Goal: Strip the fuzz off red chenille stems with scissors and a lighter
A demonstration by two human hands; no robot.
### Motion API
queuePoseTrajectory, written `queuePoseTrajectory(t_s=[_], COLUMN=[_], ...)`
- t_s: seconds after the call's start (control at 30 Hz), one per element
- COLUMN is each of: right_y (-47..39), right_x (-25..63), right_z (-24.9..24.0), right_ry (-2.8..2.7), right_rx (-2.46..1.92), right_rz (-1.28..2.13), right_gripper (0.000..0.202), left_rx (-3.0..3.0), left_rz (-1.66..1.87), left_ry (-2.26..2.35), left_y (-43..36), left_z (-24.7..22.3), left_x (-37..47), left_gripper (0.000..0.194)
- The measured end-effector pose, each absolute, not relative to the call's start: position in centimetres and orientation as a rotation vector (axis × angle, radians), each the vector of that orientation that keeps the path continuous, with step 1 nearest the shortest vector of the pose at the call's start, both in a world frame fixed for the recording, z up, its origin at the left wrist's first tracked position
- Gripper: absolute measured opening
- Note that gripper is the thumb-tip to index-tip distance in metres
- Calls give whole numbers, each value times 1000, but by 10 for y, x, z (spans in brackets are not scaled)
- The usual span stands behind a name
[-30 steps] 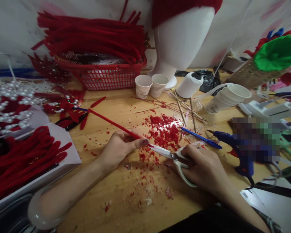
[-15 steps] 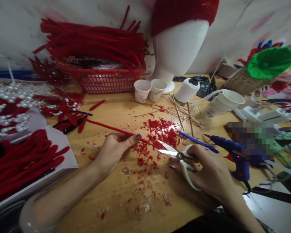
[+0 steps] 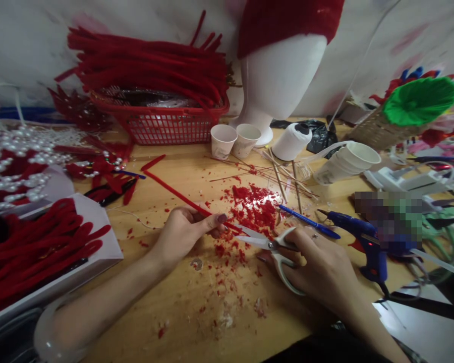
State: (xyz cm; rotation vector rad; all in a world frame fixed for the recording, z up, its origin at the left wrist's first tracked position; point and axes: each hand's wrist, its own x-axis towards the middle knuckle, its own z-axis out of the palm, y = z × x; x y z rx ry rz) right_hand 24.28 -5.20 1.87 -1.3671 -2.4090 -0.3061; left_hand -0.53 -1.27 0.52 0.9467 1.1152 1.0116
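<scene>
Between its thumb and fingers, my left hand pinches a long thin red fuzzy stem, which slants up to the left over the wooden table. My right hand has its fingers in the handles of white-handled scissors. The scissor blades are slightly parted and meet the short end of the stem sticking out right of my left thumb. Red fuzz clippings lie in a pile just behind the blades and are scattered below them.
A red basket of red stems, paper cups, a thread spool and a white head form stand at the back. A blue pen and blue glue gun lie right; a white box of red loops is left.
The scissors have moved left, onto the end of the stem, and their blades are closer together. The stem's far end now sits a little higher and further right.
</scene>
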Motion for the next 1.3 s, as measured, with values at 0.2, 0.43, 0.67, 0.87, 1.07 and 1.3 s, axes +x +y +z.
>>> queuePoseTrajectory(t_s=[0.2,0.43,0.67,0.87,1.07,1.3], right_y=[-52,-52,-52,-51,-52,-52], right_x=[242,242,243,243,244,247], right_z=[20,20,18,18,17,16], right_ry=[-2419,-2411,-2417,-2414,-2405,-2384], right_rx=[-1346,-1311,-1327,-1300,-1300,-1342], right_rz=[-305,-296,-267,-251,-255,-274], right_gripper=[24,26,26,29,31,33], left_rx=[920,939,966,959,941,679], left_rz=[983,977,974,965,1038,1184], left_ry=[1099,1074,1080,1093,1034,956], left_y=[-14,-13,-13,-12,-14,-12], left_z=[7,6,6,4,1,9], left_x=[-4,-4,-5,-5,-5,-4], left_gripper=[27,22,23,25,23,26])
